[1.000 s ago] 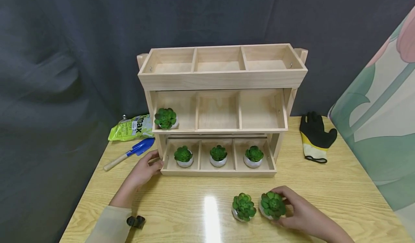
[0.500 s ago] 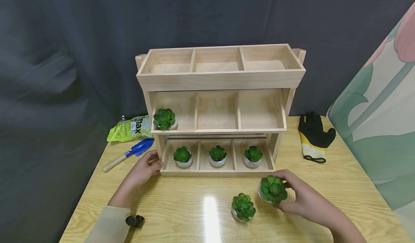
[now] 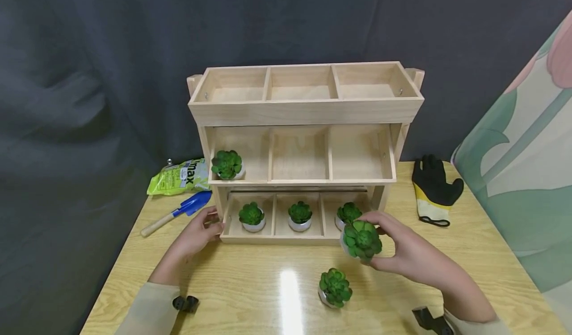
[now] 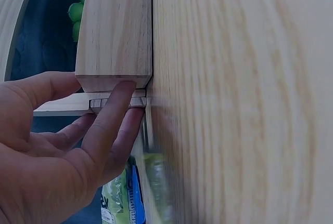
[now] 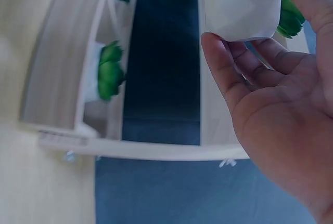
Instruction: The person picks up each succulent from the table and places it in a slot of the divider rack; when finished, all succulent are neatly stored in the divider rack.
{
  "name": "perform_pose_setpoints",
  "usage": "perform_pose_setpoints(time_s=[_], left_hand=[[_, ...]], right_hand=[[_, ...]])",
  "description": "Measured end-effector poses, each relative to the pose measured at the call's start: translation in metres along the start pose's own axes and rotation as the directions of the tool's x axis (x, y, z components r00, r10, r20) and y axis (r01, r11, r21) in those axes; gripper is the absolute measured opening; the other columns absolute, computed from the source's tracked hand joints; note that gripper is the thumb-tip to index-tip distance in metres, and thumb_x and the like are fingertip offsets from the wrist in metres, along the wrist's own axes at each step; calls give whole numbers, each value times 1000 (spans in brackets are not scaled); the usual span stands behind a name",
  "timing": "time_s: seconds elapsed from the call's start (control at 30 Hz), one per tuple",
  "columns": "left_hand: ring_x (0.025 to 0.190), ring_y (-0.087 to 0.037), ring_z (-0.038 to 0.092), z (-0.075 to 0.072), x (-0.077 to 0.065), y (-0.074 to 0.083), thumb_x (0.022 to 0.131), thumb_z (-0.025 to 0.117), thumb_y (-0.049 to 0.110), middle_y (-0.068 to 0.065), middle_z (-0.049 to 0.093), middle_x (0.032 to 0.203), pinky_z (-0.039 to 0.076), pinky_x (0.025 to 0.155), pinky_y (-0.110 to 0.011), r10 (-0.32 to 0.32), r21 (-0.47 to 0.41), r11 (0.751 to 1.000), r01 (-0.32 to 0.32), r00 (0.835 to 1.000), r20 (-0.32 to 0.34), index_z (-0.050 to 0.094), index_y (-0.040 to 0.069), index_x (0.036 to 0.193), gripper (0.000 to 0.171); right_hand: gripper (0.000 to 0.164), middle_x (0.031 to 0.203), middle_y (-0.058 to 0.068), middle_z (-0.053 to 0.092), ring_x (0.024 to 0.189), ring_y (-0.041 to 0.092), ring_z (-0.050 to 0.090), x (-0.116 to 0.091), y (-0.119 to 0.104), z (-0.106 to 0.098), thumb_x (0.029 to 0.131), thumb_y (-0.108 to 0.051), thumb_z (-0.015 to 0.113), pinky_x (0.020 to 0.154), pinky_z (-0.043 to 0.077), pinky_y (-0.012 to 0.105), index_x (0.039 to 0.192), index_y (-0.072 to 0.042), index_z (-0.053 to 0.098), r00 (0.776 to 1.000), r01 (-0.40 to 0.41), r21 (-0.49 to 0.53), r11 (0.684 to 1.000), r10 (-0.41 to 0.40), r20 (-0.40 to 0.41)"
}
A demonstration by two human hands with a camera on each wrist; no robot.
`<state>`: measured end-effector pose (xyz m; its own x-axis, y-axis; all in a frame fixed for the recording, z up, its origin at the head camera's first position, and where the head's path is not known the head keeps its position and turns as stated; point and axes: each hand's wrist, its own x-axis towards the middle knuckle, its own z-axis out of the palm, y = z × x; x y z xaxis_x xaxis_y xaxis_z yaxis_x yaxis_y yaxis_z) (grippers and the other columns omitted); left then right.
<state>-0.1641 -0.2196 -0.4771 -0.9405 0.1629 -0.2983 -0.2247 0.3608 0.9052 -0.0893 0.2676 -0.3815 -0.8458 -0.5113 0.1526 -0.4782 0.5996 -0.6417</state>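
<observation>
My right hand (image 3: pixel 408 250) holds a potted succulent (image 3: pixel 363 239) by its white pot (image 5: pixel 242 8), raised off the table in front of the bottom tier's right compartment. It partly covers the succulent (image 3: pixel 348 212) standing there. My left hand (image 3: pixel 196 233) grips the lower left corner of the three-tier wooden planter shelf (image 3: pixel 306 111), its fingers against the tray's end and the leg. Two more succulents, a left one (image 3: pixel 252 214) and a middle one (image 3: pixel 300 213), fill the other bottom compartments. Another succulent (image 3: pixel 227 165) sits in the middle tier's left compartment. One succulent (image 3: pixel 335 288) stands on the table.
Left of the shelf lie a green bag (image 3: pixel 178 177) and a blue trowel (image 3: pixel 195 202) with a wooden handle. A black and yellow work glove (image 3: pixel 434 188) lies on the right. Behind the shelf hangs a dark curtain (image 3: pixel 286 22).
My right hand has lifted the succulent off the table and carried it forward and slightly left, toward the shelf. My left hand has stayed at the shelf's corner.
</observation>
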Motion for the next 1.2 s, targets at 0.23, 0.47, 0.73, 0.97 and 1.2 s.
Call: perform_pose_setpoints(time_s=[0.23, 0.47, 0.73, 0.97, 1.2], left_hand=[[144, -50, 52, -1, 1, -3, 109, 58, 15, -34, 42, 161, 61, 103, -51, -10, 13, 1000, 10, 1000, 8, 21, 1, 168, 71], [145, -50, 51, -2, 0, -4, 109, 58, 15, -33, 42, 161, 61, 105, -51, -8, 6, 1000, 8, 1000, 10, 20, 2, 169, 72], [145, -49, 52, -1, 1, -3, 109, 58, 15, -33, 43, 161, 61, 104, -51, -2, 13, 1000, 2, 1000, -2, 23, 2, 168, 70], [145, -50, 51, -1, 1, -5, 109, 58, 14, -33, 42, 161, 61, 104, -52, 3, 13, 1000, -3, 1000, 1, 23, 1, 168, 70], [143, -49, 53, 0, 1, -3, 108, 58, 13, -33, 43, 161, 62, 103, -51, 0, 0, 1000, 0, 1000, -2, 24, 0, 167, 69]], right_hand=[[77, 137, -7, 59, 115, 0, 58, 25, -9, -8, 83, 2, 86, 96, 54, 21, 146, -27, 53, 996, 87, 10, 996, -87, -25], [73, 137, -2, 60, 114, 4, 59, 52, -22, -15, 83, 5, 84, 95, 56, 19, 144, -20, 54, 994, 101, 58, 993, -99, -42], [65, 137, 5, 60, 117, 20, 68, 89, -36, -25, 88, -1, 83, 93, 62, 29, 144, -17, 55, 998, 65, 109, 992, -65, -2], [66, 141, 11, 60, 127, 33, 65, 115, -42, -32, 89, -3, 79, 107, 57, 53, 149, -9, 52, 999, 33, 75, 997, -34, 7], [67, 142, 14, 59, 129, 35, 62, 138, -44, -36, 89, -4, 81, 112, 53, 57, 149, -4, 51, 999, 41, 56, 998, -41, -3]])
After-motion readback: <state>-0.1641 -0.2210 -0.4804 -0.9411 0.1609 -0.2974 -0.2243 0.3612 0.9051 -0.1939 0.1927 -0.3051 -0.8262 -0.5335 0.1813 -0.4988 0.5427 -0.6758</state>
